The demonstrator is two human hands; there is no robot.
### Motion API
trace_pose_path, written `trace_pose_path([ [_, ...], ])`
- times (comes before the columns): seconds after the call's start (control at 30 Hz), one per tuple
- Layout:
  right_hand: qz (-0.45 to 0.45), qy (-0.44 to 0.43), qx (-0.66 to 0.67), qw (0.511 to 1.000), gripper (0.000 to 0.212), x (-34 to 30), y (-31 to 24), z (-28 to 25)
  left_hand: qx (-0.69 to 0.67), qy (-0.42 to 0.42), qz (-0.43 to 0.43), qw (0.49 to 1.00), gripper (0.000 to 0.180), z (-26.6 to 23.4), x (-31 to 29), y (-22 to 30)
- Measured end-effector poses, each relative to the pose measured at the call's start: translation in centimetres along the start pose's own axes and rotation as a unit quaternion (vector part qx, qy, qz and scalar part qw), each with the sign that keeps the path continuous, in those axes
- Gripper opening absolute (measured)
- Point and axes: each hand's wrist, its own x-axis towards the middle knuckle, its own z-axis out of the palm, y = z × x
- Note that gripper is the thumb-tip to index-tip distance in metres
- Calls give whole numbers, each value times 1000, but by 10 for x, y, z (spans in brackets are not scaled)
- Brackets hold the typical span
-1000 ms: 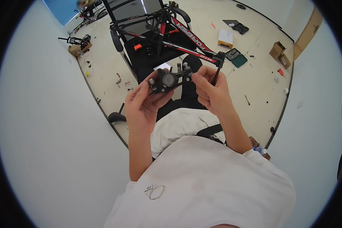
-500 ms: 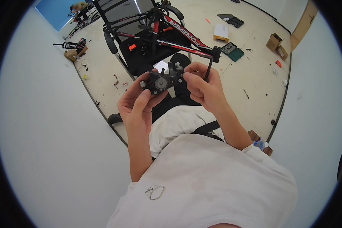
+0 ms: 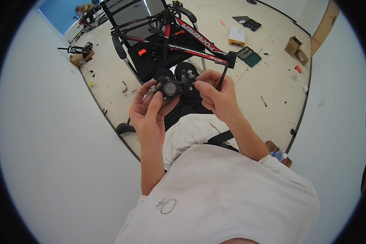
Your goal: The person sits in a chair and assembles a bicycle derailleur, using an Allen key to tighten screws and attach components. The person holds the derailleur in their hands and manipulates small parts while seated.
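Observation:
My left hand grips a small black metal brake caliper with a round silver centre, held up in front of my chest. My right hand pinches the caliper's right end and also holds a black L-shaped hex key that sticks up past my fingers. Both hands are close together, above my lap.
A black and red bicycle frame sits on a stand just beyond my hands. Tool cases, a white box, cardboard boxes and small parts lie about the floor. White walls close in left and right.
Both hands with the caliper have drifted slightly in the picture as my head shifted; the grip on the caliper and hex key is unchanged.

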Motion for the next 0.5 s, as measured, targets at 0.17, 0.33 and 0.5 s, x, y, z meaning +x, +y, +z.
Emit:
trace_pose_path([
  [0.17,-22,-8,-38,999,11,-1,2,-3,-3,16,-7,1000,15,0,-1,-2],
  [0.33,-25,-22,-48,998,10,-1,3,-3,6,-1,0,1000,16,-12,1,-5],
  [0.5,14,-74,2,997,12,3,-4,-6,35,-16,60,997,15,-8,0,-5],
])
